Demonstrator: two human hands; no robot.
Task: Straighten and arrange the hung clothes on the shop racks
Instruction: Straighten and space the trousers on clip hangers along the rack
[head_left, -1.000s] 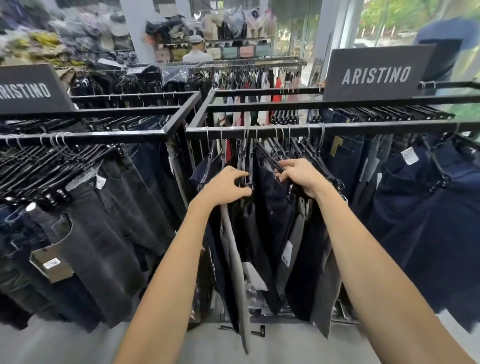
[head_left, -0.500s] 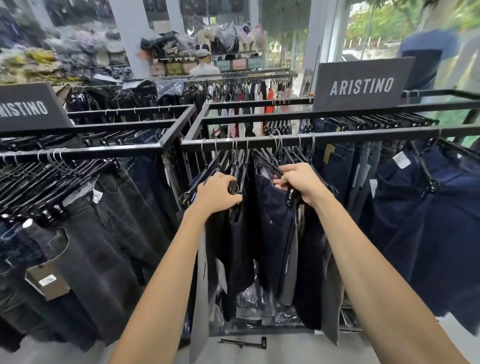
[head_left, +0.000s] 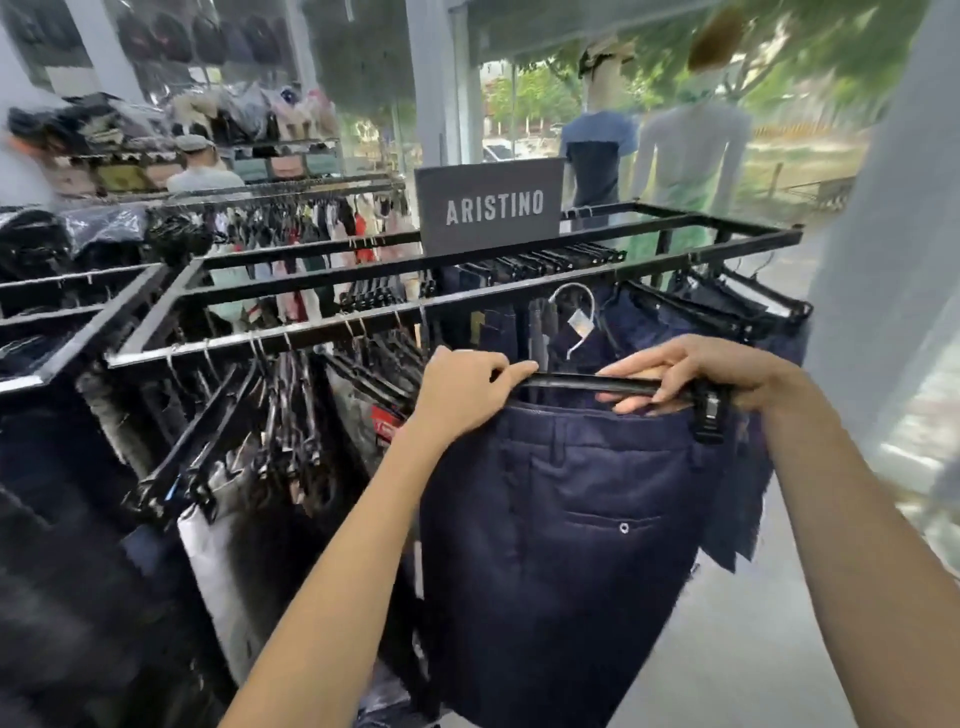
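Note:
A pair of navy trousers (head_left: 561, 519) hangs from a black clip hanger (head_left: 597, 383) whose metal hook is off the rail, in front of the black metal rack (head_left: 363, 325). My left hand (head_left: 462, 387) grips the hanger's left end. My right hand (head_left: 696, 374) holds the bar near the right clip, fingers curled over it. The trousers face me, a back pocket with a button showing. Dark trousers on black hangers (head_left: 280, 410) crowd the rail to the left.
An ARISTINO sign (head_left: 491, 205) stands on the rack top. More navy clothes (head_left: 727, 322) hang on the rack's right side. Two dressed mannequins (head_left: 644, 150) stand by the window behind. Another rack (head_left: 57, 306) adjoins at left. Grey floor (head_left: 753, 649) lies to the right.
Both hands left the bunched hangers and now hold one hanger with navy trousers, lifted off the rail and turned flat toward me. The view has swung right.

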